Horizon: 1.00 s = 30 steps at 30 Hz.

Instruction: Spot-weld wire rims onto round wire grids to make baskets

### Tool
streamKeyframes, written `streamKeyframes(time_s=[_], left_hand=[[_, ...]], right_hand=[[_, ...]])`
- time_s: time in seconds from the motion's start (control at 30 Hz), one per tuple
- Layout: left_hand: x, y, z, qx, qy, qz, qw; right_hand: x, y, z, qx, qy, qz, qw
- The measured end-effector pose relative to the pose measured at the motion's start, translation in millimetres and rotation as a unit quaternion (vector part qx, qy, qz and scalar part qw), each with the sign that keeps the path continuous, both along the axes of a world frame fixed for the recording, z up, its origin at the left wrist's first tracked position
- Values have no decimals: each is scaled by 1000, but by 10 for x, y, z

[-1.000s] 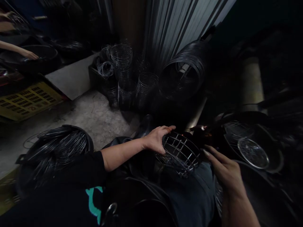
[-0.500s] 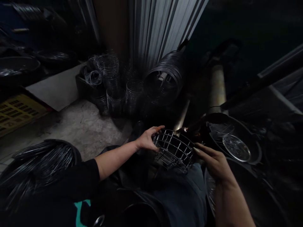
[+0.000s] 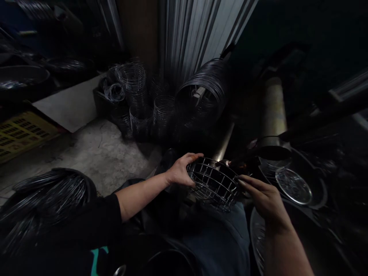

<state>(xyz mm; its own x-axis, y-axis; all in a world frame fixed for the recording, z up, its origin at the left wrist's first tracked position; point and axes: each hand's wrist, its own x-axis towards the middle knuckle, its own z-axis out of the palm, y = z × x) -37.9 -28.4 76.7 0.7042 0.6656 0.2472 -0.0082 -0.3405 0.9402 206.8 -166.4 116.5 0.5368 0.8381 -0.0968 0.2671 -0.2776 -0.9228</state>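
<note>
The gridded wire basket (image 3: 215,183) is grey, the crate (image 3: 27,132) yellow.

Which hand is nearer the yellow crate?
Left. The left hand holds the left side of the wire basket, right of the yellow crate; the right hand, at the basket's right rim, is farther.

There is one wire-grid basket (image 3: 214,181), one yellow crate (image 3: 24,132), one pale board (image 3: 67,104) and one bright-rimmed disc (image 3: 293,186).
</note>
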Motion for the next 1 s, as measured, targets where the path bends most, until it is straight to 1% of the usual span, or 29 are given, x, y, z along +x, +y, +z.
streamKeyframes(time_s=[0.1,0.2,0.27,0.37,0.43,0.5,0.6,0.67,0.73,0.8,0.83,0.9,0.97,1.0], left_hand=[[22,39,-3,-14,-9,-2,1000],[111,113,2,-25,-2,9,1000],[184,158,16,-35,13,21,999],[251,183,36,-49,35,30,998],[244,186,42,-52,43,30,997],[201,208,51,-49,44,16,998],[140,311,86,-53,47,-45,996],[164,403,120,-107,40,-82,990],[265,481,147,-206,12,-93,974],[416,526,164,-297,-10,-85,951],[494,536,169,-325,-10,-71,943],[620,534,179,-342,2,-26,939],[693,517,186,-342,5,21,939],[714,509,186,-343,3,32,939]], right_hand=[[-6,31,11,13,4,-8,1000],[19,130,5,39,-6,-42,998],[43,207,-14,41,-15,-61,997],[66,282,-45,37,-19,-69,997],[68,291,-56,46,-10,-71,996],[69,279,-56,51,1,-77,996],[90,251,-42,32,-5,-65,997],[115,245,-32,12,-20,-45,999],[136,255,-22,-2,-35,-29,999],[146,277,-11,2,-43,-16,999],[145,288,-4,8,-45,-14,999],[136,304,8,18,-45,-10,999],[114,313,12,22,-44,-16,999],[101,319,9,25,-41,-22,999]])
